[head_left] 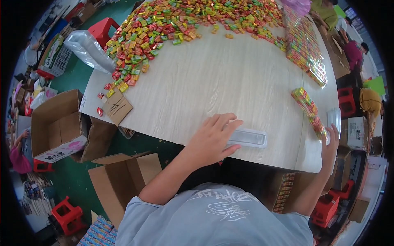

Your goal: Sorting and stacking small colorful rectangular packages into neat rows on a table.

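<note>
A clear plastic tray (251, 138), long and narrow with nothing in it, lies near the front edge of the table. My left hand (213, 139) is over its left end, thumb and fingers apart on either side of it. At the right edge my right hand (329, 143) has its fingers curled at the near end of a tray filled with small wrapped sweets (317, 125); part of that grip is hidden. Another filled tray (304, 101) lies just beyond it. Close by my right fingertips are stacked clear trays (334, 117).
Loose red, green and yellow wrapped sweets (164, 24) heap along the far side. Rows of filled trays (303, 45) lie far right. A cardboard piece (117, 107) and a plastic-tray stack (89, 49) sit left. Open cartons (59, 123) and red stools (67, 215) surround the table (205, 82).
</note>
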The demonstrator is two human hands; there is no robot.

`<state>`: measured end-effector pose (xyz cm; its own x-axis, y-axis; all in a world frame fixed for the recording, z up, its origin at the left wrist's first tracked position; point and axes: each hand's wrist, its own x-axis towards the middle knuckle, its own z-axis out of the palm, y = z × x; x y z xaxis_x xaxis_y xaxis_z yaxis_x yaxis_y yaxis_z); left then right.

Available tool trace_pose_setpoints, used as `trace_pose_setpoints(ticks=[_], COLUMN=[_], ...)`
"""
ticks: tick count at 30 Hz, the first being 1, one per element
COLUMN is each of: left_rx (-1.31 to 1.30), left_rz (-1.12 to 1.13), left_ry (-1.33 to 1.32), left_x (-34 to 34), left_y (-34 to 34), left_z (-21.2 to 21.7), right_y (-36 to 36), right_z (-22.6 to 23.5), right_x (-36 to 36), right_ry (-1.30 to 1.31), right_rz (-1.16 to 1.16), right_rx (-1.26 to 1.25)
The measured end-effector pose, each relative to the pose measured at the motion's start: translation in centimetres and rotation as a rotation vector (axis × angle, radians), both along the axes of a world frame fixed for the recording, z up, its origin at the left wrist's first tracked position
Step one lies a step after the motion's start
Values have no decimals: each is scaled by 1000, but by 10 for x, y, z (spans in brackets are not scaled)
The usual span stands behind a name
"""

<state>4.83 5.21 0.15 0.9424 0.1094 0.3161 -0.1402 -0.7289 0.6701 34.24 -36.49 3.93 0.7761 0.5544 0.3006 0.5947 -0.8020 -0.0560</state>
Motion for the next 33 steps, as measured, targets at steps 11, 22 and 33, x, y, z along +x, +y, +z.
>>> trace_pose_setpoints(ticks=[11, 22, 33], left_rx=[7, -156, -302], left_rz=[-28, -12, -53], left_ry=[9, 25, 26], left_x=[1, 6, 7], left_y=[4, 15, 24], left_z=[-3, -4, -3], right_y=[262, 470, 506], right_z=[19, -39, -52], right_x=[-10, 44, 75], right_ry=[81, 62, -151], right_rz=[464, 340, 669], right_rx=[191, 96, 187])
